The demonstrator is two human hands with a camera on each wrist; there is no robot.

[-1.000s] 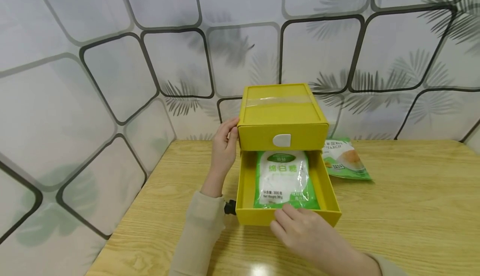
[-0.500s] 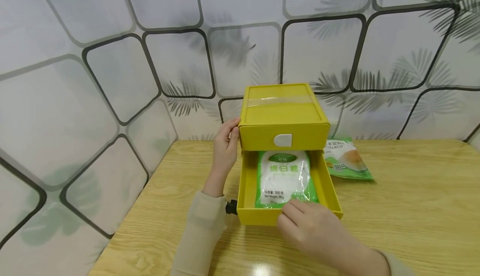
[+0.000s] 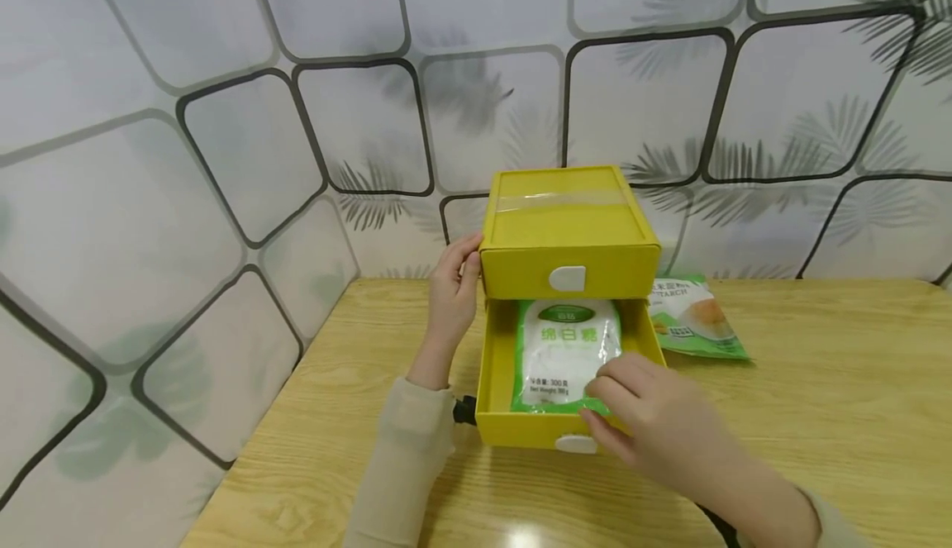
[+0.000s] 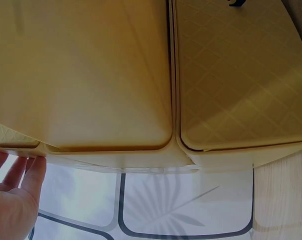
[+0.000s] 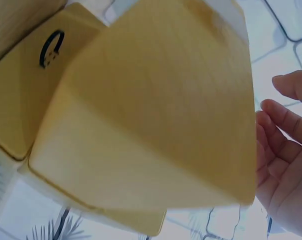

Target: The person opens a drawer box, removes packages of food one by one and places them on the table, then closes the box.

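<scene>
A yellow two-tier drawer box (image 3: 569,230) stands on the table, its lower drawer (image 3: 516,430) pulled out and its upper one closed. Flat inside the lower drawer lies a white and green bag of sugar (image 3: 563,359). My left hand (image 3: 452,296) rests its fingers against the left side of the upper tier; those fingers (image 4: 35,176) also show at the box's edge in the left wrist view. Over the drawer's front right corner is my right hand (image 3: 662,424), thumb and fingers apart, fingertips overlapping the bag's lower right part. The right wrist view shows its fingers (image 5: 283,122) beside the drawer.
A green and white starch bag (image 3: 699,321) lies on the table right of the box. Behind stands a patterned wall (image 3: 491,110). A white pull tab (image 3: 576,444) sits on the lower drawer's front, and another tab (image 3: 568,278) on the upper one.
My right hand has left the lower drawer's front edge and moved up and right over the bag's corner, baring the pull tab. The left hand keeps its place on the box.
</scene>
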